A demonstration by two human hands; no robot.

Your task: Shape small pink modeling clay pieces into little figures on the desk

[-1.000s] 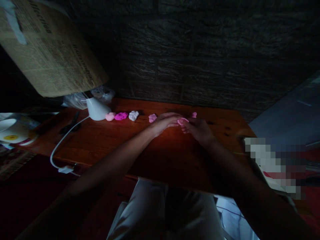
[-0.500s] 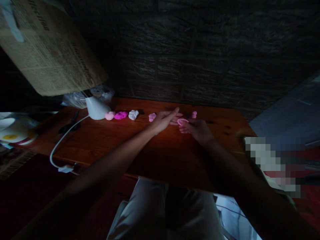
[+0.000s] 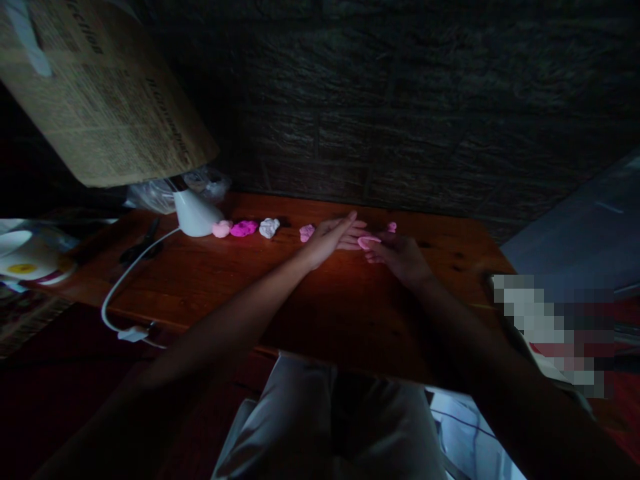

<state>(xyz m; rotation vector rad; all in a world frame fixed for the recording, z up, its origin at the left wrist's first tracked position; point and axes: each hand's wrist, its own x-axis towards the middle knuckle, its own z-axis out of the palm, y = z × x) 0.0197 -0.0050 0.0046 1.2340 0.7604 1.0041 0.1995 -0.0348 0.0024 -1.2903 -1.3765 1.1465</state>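
A flat pink piece of modelling clay [image 3: 369, 242] is pinched between the thumb and fingers of my right hand [image 3: 403, 259]. Close beside it, my left hand [image 3: 333, 239] is held palm up with its fingers stretched out, their tips near the clay. A pink clay lump [image 3: 307, 233] lies just left of my left hand, partly behind it. Beyond my right hand is a small pink clay shape [image 3: 392, 227]. Farther left, a pale pink lump [image 3: 222, 229], a magenta lump [image 3: 244, 229] and a white lump [image 3: 269, 228] lie in a row.
The wooden table [image 3: 210, 280] stands against a dark brick wall [image 3: 340, 127]. A lamp with a white base [image 3: 193, 215] and a printed paper shade [image 3: 120, 100] is at the left. Its cable [image 3: 106, 293] hangs over the front edge. Scissors [image 3: 143, 247] and a white cup [image 3: 25, 257] are farther left.
The pink clay in my right hand has turned from showing a rounded face to a flatter, more edge-on view. My left hand stays stretched out in nearly the same place.
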